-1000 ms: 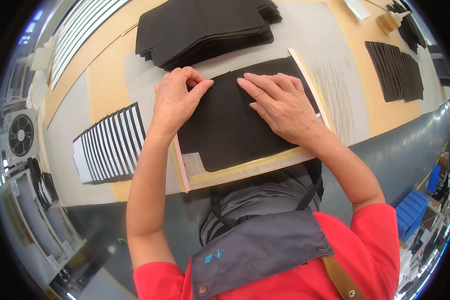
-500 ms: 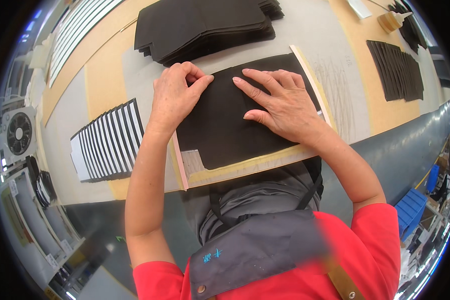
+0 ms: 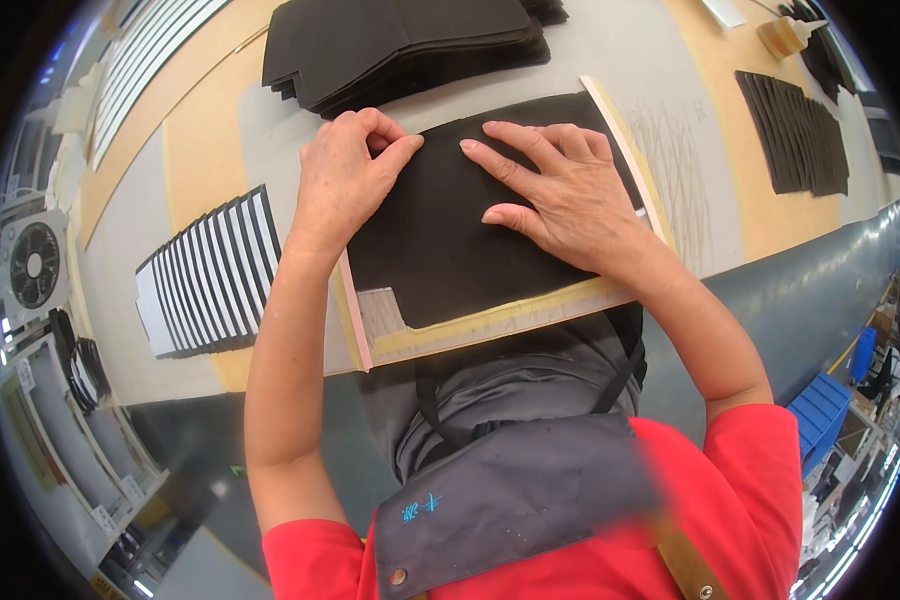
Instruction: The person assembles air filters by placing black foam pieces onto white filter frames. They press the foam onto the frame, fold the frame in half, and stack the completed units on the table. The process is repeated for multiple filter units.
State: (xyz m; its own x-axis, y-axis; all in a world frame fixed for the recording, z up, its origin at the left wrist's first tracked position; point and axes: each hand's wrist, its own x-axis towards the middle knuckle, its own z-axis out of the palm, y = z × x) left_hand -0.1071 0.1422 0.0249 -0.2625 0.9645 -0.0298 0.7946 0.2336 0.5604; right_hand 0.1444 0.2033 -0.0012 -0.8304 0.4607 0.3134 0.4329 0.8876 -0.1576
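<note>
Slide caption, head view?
Left hand at the far edge of a black sheet, right hand spread over it, stack of black pieces beyond.

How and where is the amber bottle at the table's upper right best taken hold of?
The bottle is likely best gripped around its wide body, coming from the left: its narrow nozzle points right, and a dark bundle lies on that side.

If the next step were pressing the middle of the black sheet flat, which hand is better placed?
Probably the right hand: its fingers are spread over the black sheet. The left hand is at the far-left edge, thumb and fingers drawn together.
</note>
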